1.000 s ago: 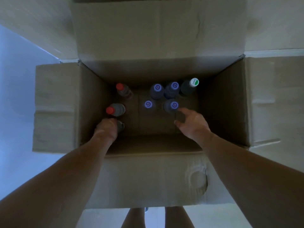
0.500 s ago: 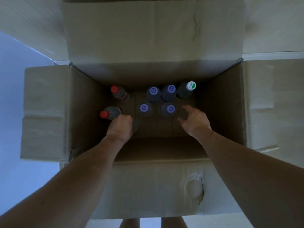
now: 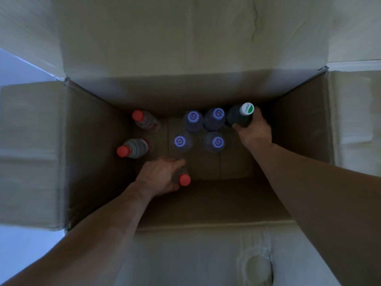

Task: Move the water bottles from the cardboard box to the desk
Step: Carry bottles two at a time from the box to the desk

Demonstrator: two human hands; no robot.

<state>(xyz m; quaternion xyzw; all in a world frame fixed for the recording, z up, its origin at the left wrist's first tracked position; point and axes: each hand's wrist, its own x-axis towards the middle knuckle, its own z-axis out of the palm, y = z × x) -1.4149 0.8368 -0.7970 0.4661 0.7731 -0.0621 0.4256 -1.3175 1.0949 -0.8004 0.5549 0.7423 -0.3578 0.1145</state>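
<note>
Both hands are down inside the cardboard box (image 3: 99, 153), each already on a bottle, so the coming move looks like a straight lift up and out toward the viewer. The left hand (image 3: 158, 178), low and left of centre in the frame, has its fingers curled round a red-capped bottle (image 3: 184, 180); the bottle's long axis points roughly up at the camera, cap leaning slightly toward the lower right of the hand. The right hand (image 3: 254, 131), in the upper right of the box floor, grips a dark bottle with a white cap (image 3: 240, 115) from its lower right side, fingers wrapped round the body, with the cap tipped toward the upper right. The white cap carries a green swoosh and a short word that is too small to read reliably. Still standing untouched are two more red-capped bottles (image 3: 142, 121) along the left side, one leaning left, and four purple-capped bottles (image 3: 203, 129) clustered in the middle, each cap printed with a pale swirl mark. No desk shows in the frame, so all seven remaining-looking bottles plus the two held sit within the box.
</note>
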